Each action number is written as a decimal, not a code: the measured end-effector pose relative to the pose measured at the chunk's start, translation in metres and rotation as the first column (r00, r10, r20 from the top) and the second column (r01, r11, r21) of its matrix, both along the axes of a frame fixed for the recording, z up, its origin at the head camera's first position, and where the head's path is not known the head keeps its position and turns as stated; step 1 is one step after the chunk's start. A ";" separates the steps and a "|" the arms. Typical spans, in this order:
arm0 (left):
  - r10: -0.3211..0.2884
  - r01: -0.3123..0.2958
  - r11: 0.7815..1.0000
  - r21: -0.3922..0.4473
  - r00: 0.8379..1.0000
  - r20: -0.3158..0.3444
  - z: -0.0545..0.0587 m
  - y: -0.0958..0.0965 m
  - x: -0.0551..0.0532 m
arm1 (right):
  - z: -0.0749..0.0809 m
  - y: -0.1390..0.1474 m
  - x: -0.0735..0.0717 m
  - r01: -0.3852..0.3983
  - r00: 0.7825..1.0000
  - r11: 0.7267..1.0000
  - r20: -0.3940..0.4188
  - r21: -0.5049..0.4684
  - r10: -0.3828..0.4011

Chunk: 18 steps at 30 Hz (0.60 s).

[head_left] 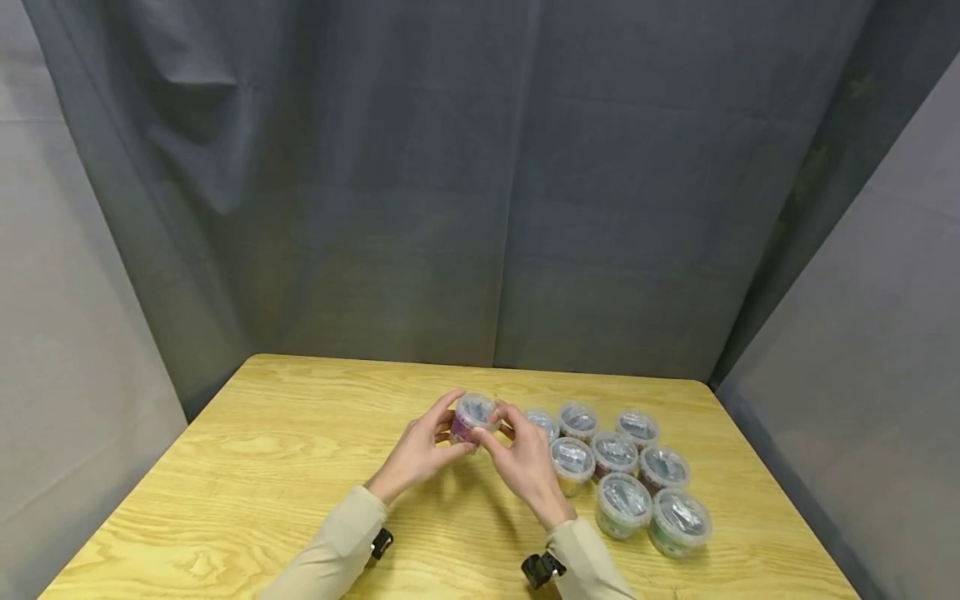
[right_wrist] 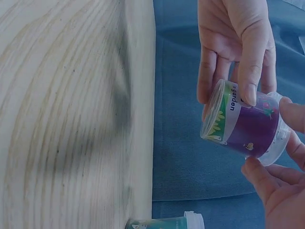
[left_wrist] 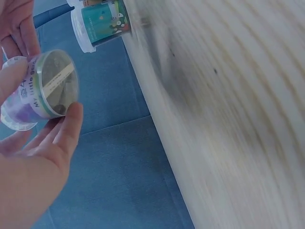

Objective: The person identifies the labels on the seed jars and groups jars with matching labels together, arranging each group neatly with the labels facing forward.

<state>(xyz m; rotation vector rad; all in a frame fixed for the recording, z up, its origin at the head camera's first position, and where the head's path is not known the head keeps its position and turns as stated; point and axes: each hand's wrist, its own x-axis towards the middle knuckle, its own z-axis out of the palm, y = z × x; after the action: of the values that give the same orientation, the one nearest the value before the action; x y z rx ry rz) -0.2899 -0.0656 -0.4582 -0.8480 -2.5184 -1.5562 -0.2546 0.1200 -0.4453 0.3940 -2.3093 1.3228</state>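
Above the middle of the wooden table point(head_left: 300, 442), the left hand point(head_left: 420, 454) and the right hand point(head_left: 527, 462) are holding a lidded plastic cup point(head_left: 471, 417) bearing a purple "My little garden" label point(right_wrist: 252, 125). The left fingers and thumb are pinching it from the left; the right ones are gripping it from the right, near its lid. A pale strip point(left_wrist: 58, 80), perhaps printed paper, is showing through its clear end. To the right, eight lidded cups point(head_left: 614, 455) are standing close together. A dark grey curtain point(head_left: 450, 208) is hanging beyond the table's far edge.
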 end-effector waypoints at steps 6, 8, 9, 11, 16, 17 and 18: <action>0.000 0.000 1.000 0.017 1.000 0.017 0.001 0.000 0.000 | 0.003 0.002 -0.002 -0.031 0.999 0.998 0.043 -0.050 0.034; -0.002 0.001 1.000 0.019 1.000 0.015 0.001 0.000 0.000 | 0.004 0.003 -0.003 -0.039 0.997 0.997 0.067 -0.068 0.043; -0.004 0.003 1.000 0.020 1.000 0.015 0.001 0.000 0.000 | 0.005 0.003 -0.003 -0.042 0.996 0.996 0.079 -0.076 0.048; -0.006 0.006 1.000 0.016 1.000 0.016 0.002 0.000 0.001 | 0.006 0.004 -0.003 -0.044 0.994 0.996 0.099 -0.080 0.052; 0.003 -0.003 1.000 0.024 1.000 0.005 0.000 0.000 0.002 | 0.008 0.005 -0.003 -0.052 0.984 0.995 0.165 -0.084 0.065; 0.012 -0.012 1.000 0.024 1.000 -0.002 -0.001 0.000 0.002 | 0.008 0.005 -0.003 -0.057 0.983 0.995 0.172 -0.078 0.070; 0.024 -0.024 0.999 0.023 1.000 -0.008 -0.001 0.000 0.002 | 0.009 0.005 -0.003 -0.057 0.981 0.996 0.183 -0.071 0.069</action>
<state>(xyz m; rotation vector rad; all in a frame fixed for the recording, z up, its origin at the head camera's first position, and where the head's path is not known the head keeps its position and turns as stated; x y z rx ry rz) -0.2877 -0.0652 -0.4597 -0.8170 -2.4905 -1.5688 -0.2575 0.1246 -0.4365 0.3379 -2.4139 1.5192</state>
